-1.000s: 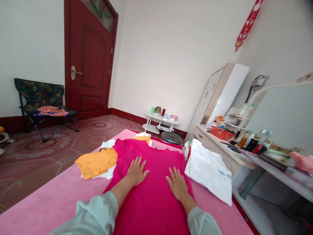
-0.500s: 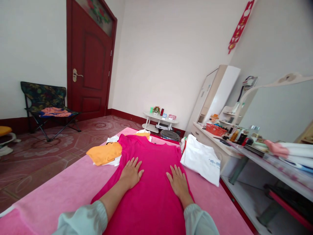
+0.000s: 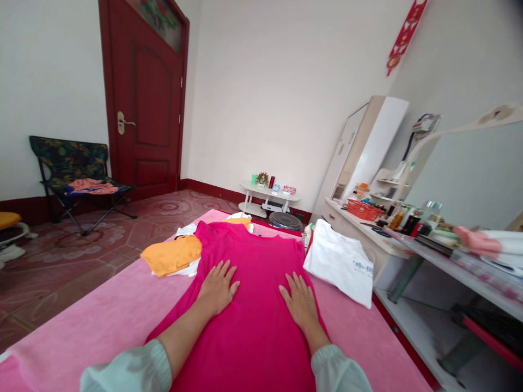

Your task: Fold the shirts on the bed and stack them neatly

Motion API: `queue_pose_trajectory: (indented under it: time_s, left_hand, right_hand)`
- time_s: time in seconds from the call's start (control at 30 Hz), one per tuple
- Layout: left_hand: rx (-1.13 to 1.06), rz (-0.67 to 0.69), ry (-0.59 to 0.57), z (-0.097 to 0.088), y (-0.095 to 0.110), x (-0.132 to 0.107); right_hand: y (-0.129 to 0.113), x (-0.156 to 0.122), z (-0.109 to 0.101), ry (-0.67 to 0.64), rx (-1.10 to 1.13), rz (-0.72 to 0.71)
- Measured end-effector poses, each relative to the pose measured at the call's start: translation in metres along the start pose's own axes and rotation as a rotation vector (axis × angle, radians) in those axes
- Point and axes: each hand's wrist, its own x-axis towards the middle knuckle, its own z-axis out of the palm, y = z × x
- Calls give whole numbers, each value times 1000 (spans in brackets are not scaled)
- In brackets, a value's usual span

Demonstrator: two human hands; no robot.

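Holding nothing, both hands are lying open and flat: the left hand (image 3: 216, 286) and the right hand (image 3: 300, 302) are pressing palm-down, fingers slightly spread, on the magenta shirt (image 3: 253, 256). The shirt is lying spread lengthwise on the pink bed cover (image 3: 102, 326), its neck end pointing away from the person. Smoothing of this kind is, by my judgement, going best with light, even pressure from the whole palm, sliding from the middle out toward the side edges, so that creases are not being pushed into folds and the cloth is not dragging the cover beneath. Both forearms are reaching forward roughly parallel, wrists low, with the pale green sleeves (image 3: 126, 373) sitting short of the wrists; the left hand is lying slightly farther forward than the right. Just beside the shirt's left edge an orange garment (image 3: 171, 255) is resting on white cloth, and a folded white shirt (image 3: 339, 261) is lying to its right.
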Motion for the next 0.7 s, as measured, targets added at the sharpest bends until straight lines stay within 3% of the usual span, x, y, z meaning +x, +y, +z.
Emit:
queue_pose_trajectory:
  time_s: [0.7]
  left_hand:
    - [10, -11, -11, 4, -1, 2]
  right_hand:
    - [3, 1, 2, 1, 33, 12]
